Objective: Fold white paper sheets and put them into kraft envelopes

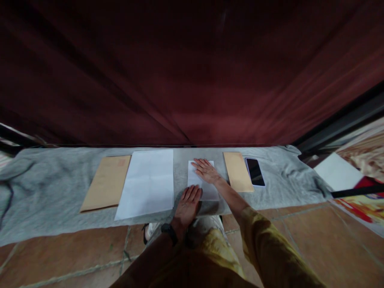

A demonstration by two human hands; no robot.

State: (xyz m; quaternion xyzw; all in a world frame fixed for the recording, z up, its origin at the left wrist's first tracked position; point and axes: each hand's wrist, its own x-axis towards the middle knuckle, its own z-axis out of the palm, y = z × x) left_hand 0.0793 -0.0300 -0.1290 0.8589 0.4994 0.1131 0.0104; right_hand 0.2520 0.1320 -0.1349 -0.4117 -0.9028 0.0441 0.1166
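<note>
A small white sheet of paper [208, 195], which looks folded, lies on the grey cloth in front of me. My right hand [206, 171] rests flat across its upper part with the fingers spread. At its lower left edge my left hand [188, 202] lies flat, fingers stretched out, a dark watch on the wrist. To the left is a stack of larger white paper sheets [147, 184]. A brown envelope [106, 182] lies beyond that stack, partly beside its edge. On the right is a narrower brown envelope [238, 171].
A phone [255, 172] lies right of the narrow envelope. The grey cloth [45, 192] covers a long, narrow surface. Behind it hangs a dark red curtain [192, 80]. Tiled floor [300, 232] shows in front, and colourful printed material [363, 208] is at the far right.
</note>
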